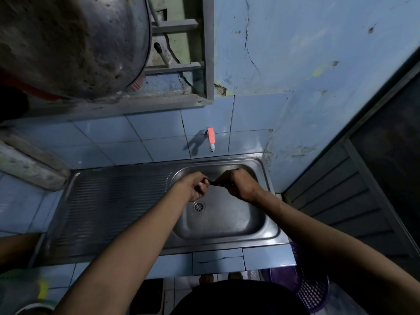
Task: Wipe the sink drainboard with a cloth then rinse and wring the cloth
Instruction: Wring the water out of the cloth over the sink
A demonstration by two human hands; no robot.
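Both fists, left hand (pixel 197 186) and right hand (pixel 238 185), are clenched on a dark twisted cloth (pixel 212 182) stretched between their fingers, above the sink basin (pixel 229 219).

Head camera, wide-angle, looks steeply down, close over sink (pixel 270 233).

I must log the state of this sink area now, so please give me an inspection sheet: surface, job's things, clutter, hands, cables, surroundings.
Surface: steel drainboard bare, ribbed; sink basin holds nothing loose, drain uncovered.
Job's things: dark cloth barely visible, stretched between both fists above the basin; tap shows no visible water.
Clutter: nothing seen on the sink unit.
Hands: left hand and right hand each with closed grip on the cloth.
Cables: nothing seen.
Surroundings: cracked blue wall; large metal pan upper left; purple basket on the floor.
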